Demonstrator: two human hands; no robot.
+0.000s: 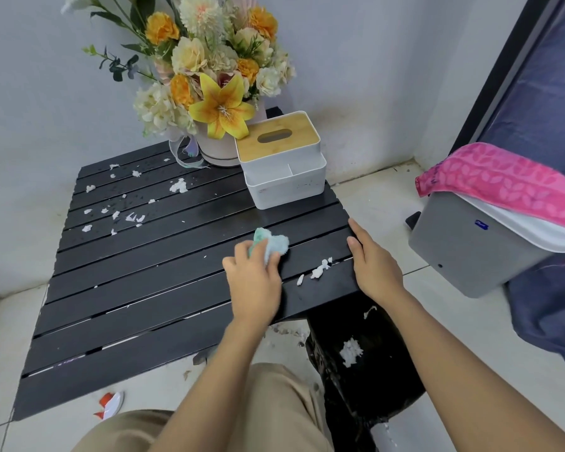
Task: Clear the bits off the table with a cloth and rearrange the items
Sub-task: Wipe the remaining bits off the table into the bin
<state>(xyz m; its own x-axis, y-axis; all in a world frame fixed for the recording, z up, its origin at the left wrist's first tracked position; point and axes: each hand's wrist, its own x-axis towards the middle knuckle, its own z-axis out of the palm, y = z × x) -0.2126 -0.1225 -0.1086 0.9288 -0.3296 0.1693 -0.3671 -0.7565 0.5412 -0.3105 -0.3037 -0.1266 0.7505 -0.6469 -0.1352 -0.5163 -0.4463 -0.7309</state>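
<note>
A black slatted table [137,298] fills the middle of the view. My left hand [253,282] presses a crumpled pale blue-green cloth [273,244] onto its right half. My right hand [374,265] rests flat on the table's right edge, holding nothing. A small clump of white bits [320,269] lies between my hands. Several more white bits [118,215] are scattered over the far left slats. At the back stand a pot of yellow and cream flowers [209,79] and a white tissue box with a wooden lid [282,158].
Below the table's right edge hangs a black bin bag [366,363] with white bits inside. A grey box [470,249] draped with a pink towel [506,184] stands on the floor at right. A red-and-white scrap [110,406] lies by the near left corner. My knees are at the bottom.
</note>
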